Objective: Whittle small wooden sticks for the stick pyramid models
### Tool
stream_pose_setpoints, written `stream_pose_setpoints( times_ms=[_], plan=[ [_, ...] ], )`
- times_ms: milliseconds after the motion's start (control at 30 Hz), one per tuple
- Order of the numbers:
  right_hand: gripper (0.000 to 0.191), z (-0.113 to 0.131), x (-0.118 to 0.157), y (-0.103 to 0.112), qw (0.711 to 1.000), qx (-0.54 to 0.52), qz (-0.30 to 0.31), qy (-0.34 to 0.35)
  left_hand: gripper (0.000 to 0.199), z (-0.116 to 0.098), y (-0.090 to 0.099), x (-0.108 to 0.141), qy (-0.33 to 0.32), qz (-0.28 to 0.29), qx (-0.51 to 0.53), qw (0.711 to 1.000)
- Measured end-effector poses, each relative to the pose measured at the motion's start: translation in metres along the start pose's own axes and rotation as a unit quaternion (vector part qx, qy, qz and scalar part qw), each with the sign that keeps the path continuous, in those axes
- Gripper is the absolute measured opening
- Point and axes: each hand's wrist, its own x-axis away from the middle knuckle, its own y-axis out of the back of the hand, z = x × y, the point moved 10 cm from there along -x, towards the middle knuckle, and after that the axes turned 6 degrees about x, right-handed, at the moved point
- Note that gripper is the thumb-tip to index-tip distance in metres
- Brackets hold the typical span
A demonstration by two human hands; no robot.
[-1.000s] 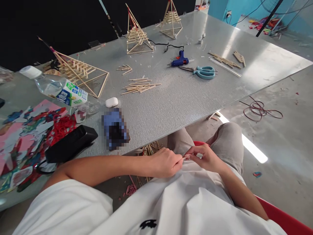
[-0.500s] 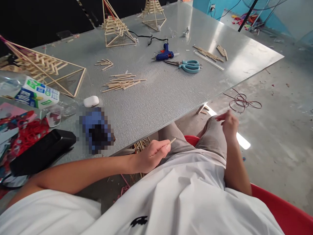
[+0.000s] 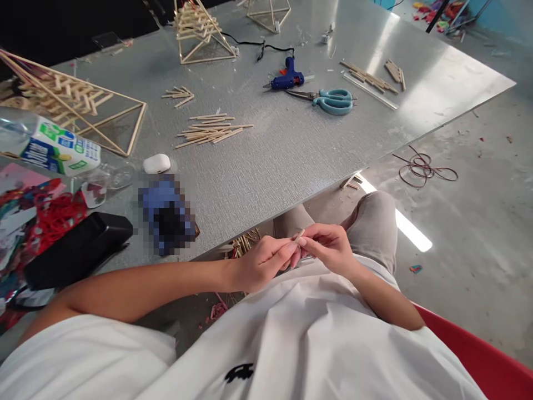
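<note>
Over my lap, past the table's front edge, my left hand [image 3: 264, 261] pinches a short wooden stick [image 3: 300, 234]. My right hand [image 3: 331, 248] meets it there, its thumb and fingers closed on the same stick. Most of the stick is hidden by the fingers. On the grey table [image 3: 266, 178] lie a pile of thin sticks [image 3: 212, 132] and a smaller pile [image 3: 180, 95]. Farther back are a blue glue gun [image 3: 287, 78] and scissors with light blue handles [image 3: 333, 101].
Stick frames [image 3: 83, 111] stand at the left and back. A plastic bottle [image 3: 62, 147], white case [image 3: 157, 163], blurred blue object [image 3: 169, 216] and black case [image 3: 79, 250] lie on the left. More sticks [image 3: 368, 76] lie back right; a cord [image 3: 422, 169] is on the floor.
My right hand has moved left from above my knee and closed on the stick in my left hand. The view has shifted slightly.
</note>
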Motion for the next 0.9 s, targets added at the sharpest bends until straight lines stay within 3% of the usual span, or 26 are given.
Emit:
stream_pose_setpoints(
  times_ms=[267,567,733,900],
  plan=[
    [0.018,0.039,0.003,0.003,0.972,0.176,-0.092,0.128,0.04,-0.007,0.007,-0.003,-0.061,-0.04,-0.083,0.994],
    [0.019,0.047,0.013,-0.009,0.934,0.27,-0.141,0.185,0.03,-0.005,0.01,0.001,-0.079,-0.07,-0.185,0.977],
    [0.017,0.054,0.013,-0.009,0.924,0.283,-0.157,0.202,0.041,-0.01,0.009,0.002,-0.117,-0.061,-0.137,0.982],
    [0.015,0.049,0.007,-0.006,0.954,0.218,-0.137,0.157,0.049,-0.008,0.004,0.0,-0.075,-0.016,0.035,0.996]
  ],
)
